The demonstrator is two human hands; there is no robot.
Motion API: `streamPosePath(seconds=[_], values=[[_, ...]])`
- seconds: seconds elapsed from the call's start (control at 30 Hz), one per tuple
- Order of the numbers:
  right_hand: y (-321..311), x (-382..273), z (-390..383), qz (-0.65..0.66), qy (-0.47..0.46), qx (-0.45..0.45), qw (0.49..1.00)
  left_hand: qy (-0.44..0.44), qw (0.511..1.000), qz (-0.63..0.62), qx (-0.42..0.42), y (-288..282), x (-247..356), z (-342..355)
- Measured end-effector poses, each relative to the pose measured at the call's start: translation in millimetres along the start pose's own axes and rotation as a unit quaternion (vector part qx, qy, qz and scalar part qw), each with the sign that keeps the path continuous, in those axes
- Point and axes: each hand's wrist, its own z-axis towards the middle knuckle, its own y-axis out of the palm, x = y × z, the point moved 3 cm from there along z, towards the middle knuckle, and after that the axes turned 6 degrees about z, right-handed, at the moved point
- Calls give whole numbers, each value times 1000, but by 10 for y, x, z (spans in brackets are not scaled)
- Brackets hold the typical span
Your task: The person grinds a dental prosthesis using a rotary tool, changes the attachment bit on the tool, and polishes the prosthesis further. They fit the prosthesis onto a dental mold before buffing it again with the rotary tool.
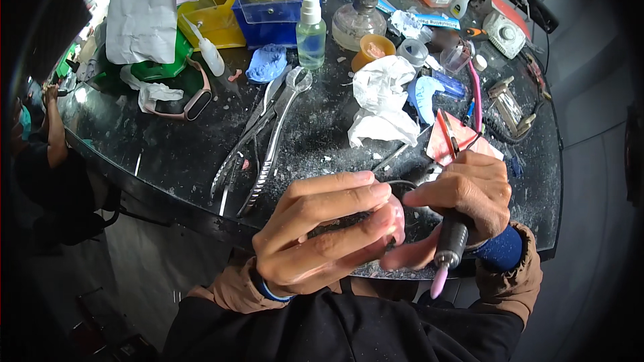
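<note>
My left hand (325, 231) is closed around a small glossy pink piece that looks like a denture base (398, 222), near the table's front edge. Its fingers hide most of the piece. A black-gripped rotary handpiece (452, 238) is wrapped in my right hand (469, 191). Its pink conical grinding tip (439, 281) points down toward me, apart from the pink piece. My right thumb and a lower finger reach toward the left fingertips; whether they touch the pink piece, I cannot tell.
Wrenches and pliers (278, 131) lie left of centre. Crumpled white tissue (382, 100), a spray bottle (311, 33), a glass burner (360, 20) and a blue putty mould (267, 64) stand farther back. A wristband (194, 97) lies left. Pale dust covers the black table (181, 161). Another person (50, 154) is far left.
</note>
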Motion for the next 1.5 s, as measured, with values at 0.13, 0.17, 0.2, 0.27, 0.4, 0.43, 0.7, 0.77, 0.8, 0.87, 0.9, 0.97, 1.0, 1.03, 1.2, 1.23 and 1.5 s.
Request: streamPosePath(seconds=[0.13,0.17,0.2,0.27,0.4,0.43,0.7,0.77,0.8,0.87,0.9,0.97,1.0,1.03,1.2,1.23,1.5], values=[[29,-86,4,0,28,-19,999,31,997,74,4,9,19,71],[27,-99,12,-1,28,-19,999,48,993,107,3,5,27,85],[24,-105,18,0,34,-19,999,48,993,105,3,4,26,93],[28,-116,18,5,36,-18,999,53,989,139,17,-19,42,83],[37,-107,-3,27,46,1,999,-106,992,-62,10,48,-53,-7],[26,-110,-5,23,48,24,998,-105,992,-62,9,41,-42,7],[-16,-90,27,57,77,21,995,-258,892,-371,12,18,-150,-33],[-25,-87,49,50,94,7,994,-290,873,-393,18,29,-159,-66],[-22,-87,49,52,95,8,994,-291,873,-392,18,26,-166,-77],[-22,-87,34,50,131,5,990,-304,865,-399,2,28,-186,-101],[-29,-94,37,49,132,6,990,-304,865,-399,0,27,-202,-102],[-31,-89,45,61,151,10,987,-288,862,-416,-35,36,-218,-91],[-21,-86,43,62,153,11,986,-289,862,-415,-36,40,-215,-92],[-14,-88,46,72,157,16,985,-300,857,-418,-37,44,-201,-92],[-6,-58,36,81,167,1,983,-314,849,-422,-41,39,-209,-105],[-5,-54,32,79,157,0,984,-305,862,-402,-58,31,-222,-97],[-69,10,47,48,180,-80,979,-226,926,-301,-36,-21,-189,-15]])
